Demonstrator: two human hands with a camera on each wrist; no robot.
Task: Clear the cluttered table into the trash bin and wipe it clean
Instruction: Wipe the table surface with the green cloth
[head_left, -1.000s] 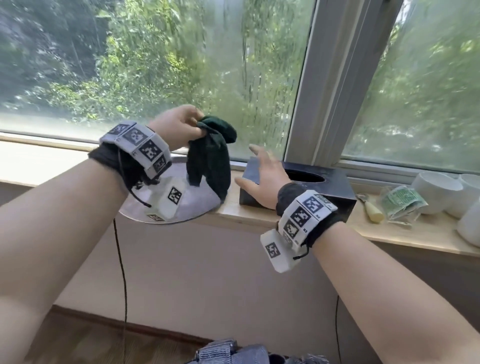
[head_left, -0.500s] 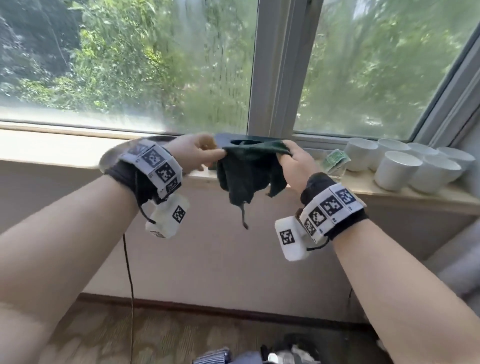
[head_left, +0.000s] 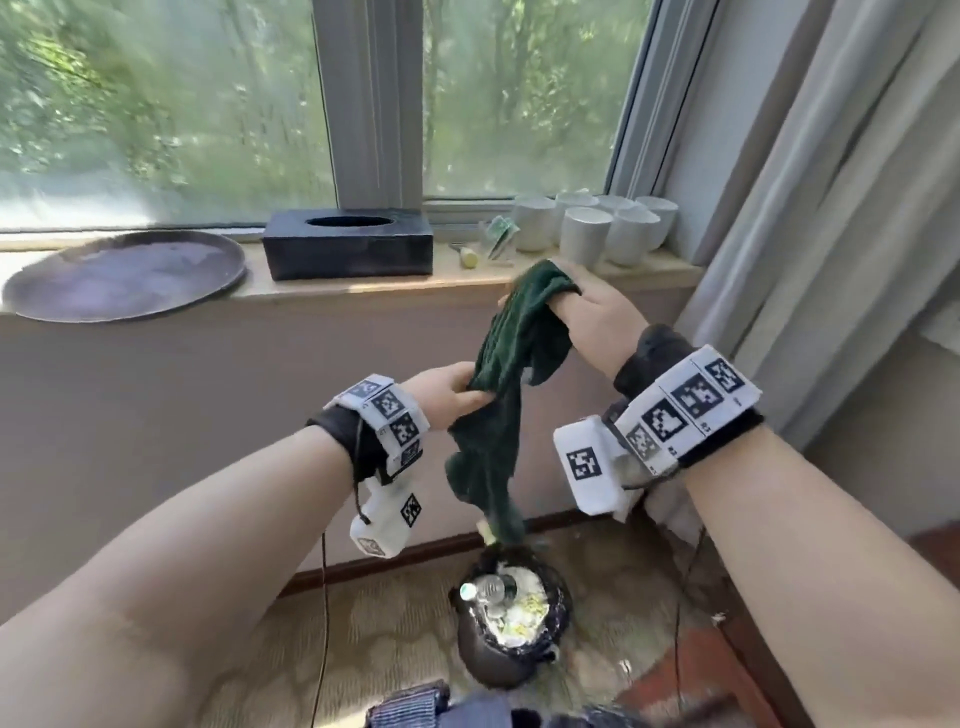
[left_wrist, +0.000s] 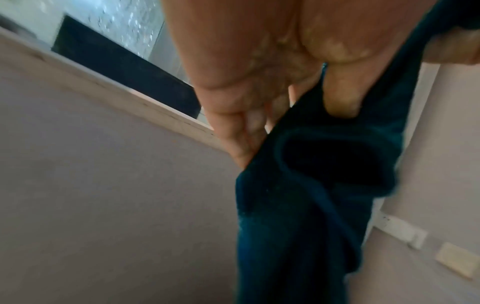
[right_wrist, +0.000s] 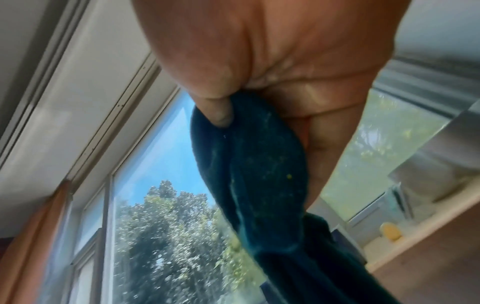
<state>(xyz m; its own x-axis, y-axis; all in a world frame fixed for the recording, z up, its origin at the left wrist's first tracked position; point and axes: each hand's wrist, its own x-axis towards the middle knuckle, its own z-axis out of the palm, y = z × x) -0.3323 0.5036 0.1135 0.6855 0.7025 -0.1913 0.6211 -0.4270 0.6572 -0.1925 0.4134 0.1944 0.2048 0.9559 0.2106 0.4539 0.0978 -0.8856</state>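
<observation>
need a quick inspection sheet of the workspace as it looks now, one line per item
surface: wooden windowsill, no table in view
job's things: dark green cloth held stretched above a full trash bin on the floor
clutter: dark round tray, black tissue box, white cups, small packets on the sill
hands: left hand pinches the cloth's middle; right hand grips its top
cables: thin black cable hanging from the left wrist
surroundings: window, grey curtain, patterned carpet

The cloth (head_left: 511, 358) hides the right hand's (head_left: 597, 317) fingertips and the far rim of the trash bin (head_left: 511, 618). The small packet (head_left: 501, 236) on the sill is too blurred to identify.
</observation>
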